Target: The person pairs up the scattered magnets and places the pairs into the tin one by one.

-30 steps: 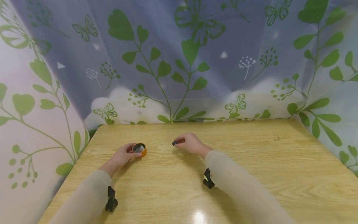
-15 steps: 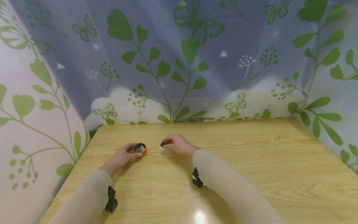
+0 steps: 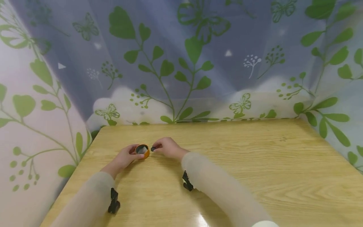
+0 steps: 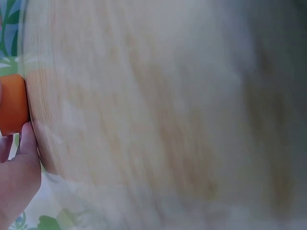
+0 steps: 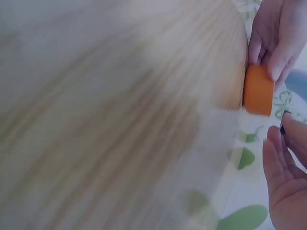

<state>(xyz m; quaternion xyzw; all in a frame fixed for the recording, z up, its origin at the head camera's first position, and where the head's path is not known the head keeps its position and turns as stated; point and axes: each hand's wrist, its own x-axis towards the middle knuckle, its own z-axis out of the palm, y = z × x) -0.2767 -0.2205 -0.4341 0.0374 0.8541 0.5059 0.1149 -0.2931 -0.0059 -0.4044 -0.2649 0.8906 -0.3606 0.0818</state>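
A small round orange container [image 3: 146,153] with a dark inside stands on the wooden table, something pale lying in it. My left hand [image 3: 124,157] grips its side, the thumb along the near edge. In the left wrist view only the orange wall [image 4: 13,104] and part of the hand show. My right hand [image 3: 169,147] pinches a small dark piece [image 3: 153,148] between thumb and fingertips, just right of the container's rim. From the right wrist view that dark piece is mostly hidden by the fingers, close to the orange container.
The light wooden table [image 3: 241,151] reaches back to a curtain [image 3: 227,72] printed with leaves and butterflies. Similar cloth hangs at the left and right sides. Black camera mounts [image 3: 114,201] sit at both wrists.
My right hand has moved left with the small dark piece, from well right of the container to right beside its rim. The left hand and the container have stayed almost in place.
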